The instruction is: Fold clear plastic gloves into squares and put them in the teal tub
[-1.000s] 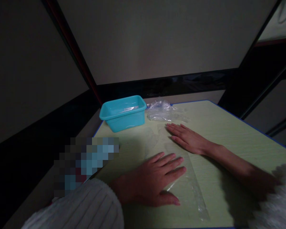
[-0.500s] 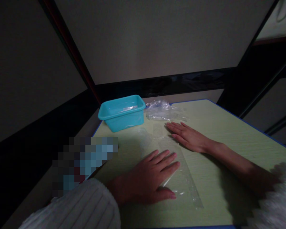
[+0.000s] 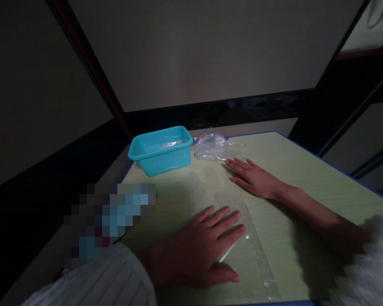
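Note:
A clear plastic bag (image 3: 253, 242) lies spread out on the table, its far part faint against the pale top. Across its near half rests my left hand (image 3: 207, 250), palm down with the fingers apart. My right hand (image 3: 253, 178) is stretched out farther back, beside the bag's far end and just in front of a heap of crumpled clear plastic (image 3: 212, 146). Its fingers are extended and nothing is held in them. The palms of both hands are hidden.
A turquoise plastic basin (image 3: 166, 163) stands at the back left of the table (image 3: 306, 204), with some clear plastic inside. The table has a blue edge. Behind it rises a grey panel (image 3: 204, 55). A pixelated patch covers the left side.
My left hand has slid a little toward me and to the right, and the bag's near edge has come closer. My right hand has shifted slightly away from me.

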### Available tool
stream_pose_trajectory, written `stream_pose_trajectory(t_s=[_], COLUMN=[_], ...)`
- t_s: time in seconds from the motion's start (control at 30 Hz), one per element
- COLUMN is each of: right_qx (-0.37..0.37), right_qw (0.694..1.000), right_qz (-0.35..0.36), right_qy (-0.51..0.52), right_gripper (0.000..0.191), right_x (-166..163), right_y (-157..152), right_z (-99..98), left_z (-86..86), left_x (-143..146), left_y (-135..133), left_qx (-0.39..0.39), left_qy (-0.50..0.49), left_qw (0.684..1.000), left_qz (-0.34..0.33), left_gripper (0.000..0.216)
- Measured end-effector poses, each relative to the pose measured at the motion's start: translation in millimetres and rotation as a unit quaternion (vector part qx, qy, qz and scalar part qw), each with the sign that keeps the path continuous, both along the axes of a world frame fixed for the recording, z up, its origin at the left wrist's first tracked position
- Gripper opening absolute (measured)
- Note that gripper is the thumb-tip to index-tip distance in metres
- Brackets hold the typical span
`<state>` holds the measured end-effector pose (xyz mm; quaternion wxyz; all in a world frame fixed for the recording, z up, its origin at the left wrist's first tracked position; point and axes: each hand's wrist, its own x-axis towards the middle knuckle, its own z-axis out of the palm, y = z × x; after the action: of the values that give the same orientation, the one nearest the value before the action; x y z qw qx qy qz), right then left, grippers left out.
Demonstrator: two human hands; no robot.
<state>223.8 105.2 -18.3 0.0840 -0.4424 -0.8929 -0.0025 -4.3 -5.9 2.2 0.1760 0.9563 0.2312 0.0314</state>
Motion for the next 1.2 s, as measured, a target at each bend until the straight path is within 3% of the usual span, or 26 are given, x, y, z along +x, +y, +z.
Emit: stream_pose_trajectory(t_s=[0.2, 0.4, 0.47, 0.77, 1.03, 1.2], right_qx=[0.045, -0.043, -0.056, -0.047, -0.028, -0.038], right_qw=[0.997, 0.986, 0.984, 0.983, 0.983, 0.970], right_qz=[-0.035, 0.112, 0.132, 0.121, 0.137, 0.175], right_qy=[0.047, 0.113, 0.109, 0.129, 0.122, 0.165], right_gripper=[0.049, 0.043, 0.042, 0.039, 0.032, 0.021], right_x=[-3, -16, -19, -17, -18, -17], right_y=[-1, -15, -18, -17, -19, -28], right_z=[2.7, 11.6, 11.2, 12.2, 16.2, 34.7], left_z=[-0.3, -0.8, -0.8, 9.2, 1.8, 2.0], left_x=[1, 1, 1, 2, 2, -6], left_y=[-2, -2, -2, -1, 1, 14], left_qx=[-0.008, -0.012, -0.014, -0.070, -0.042, -0.004], left_qy=[0.010, 0.008, 0.002, -0.015, -0.021, -0.099], left_qw=[1.000, 1.000, 1.000, 0.997, 0.998, 0.989], left_qz=[0.000, 0.001, 0.001, 0.014, 0.031, 0.114], left_gripper=[0.069, 0.068, 0.068, 0.069, 0.061, 0.043])
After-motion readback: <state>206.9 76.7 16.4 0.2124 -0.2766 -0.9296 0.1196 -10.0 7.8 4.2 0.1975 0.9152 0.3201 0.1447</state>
